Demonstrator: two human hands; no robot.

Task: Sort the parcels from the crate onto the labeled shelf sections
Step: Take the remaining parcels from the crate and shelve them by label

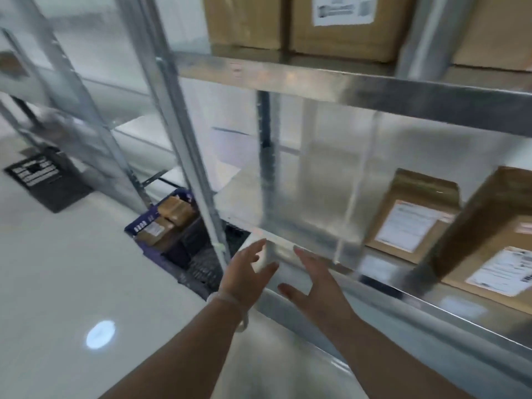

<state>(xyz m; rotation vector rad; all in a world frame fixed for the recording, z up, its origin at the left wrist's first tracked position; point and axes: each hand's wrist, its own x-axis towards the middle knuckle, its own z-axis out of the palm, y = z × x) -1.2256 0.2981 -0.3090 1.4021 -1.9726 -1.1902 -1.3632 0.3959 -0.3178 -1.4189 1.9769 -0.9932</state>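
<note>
My left hand (247,273) and my right hand (316,286) are both held out in front of the middle metal shelf (288,203), fingers spread, nothing in either. A dark blue crate (172,237) stands on the floor to the left of the shelf post and holds brown cardboard parcels (175,210). On the middle shelf to the right lie two labeled parcels, one flat box (411,217) and a larger one (495,243). More cardboard boxes (342,27) stand on the upper shelf. The frame is blurred by motion.
A vertical shelf post (198,168) rises between the crate and my hands. A second rack (66,105) stands at the left, with a black mat (49,180) on the pale floor beneath it. A shelf beam (374,93) crosses above my hands.
</note>
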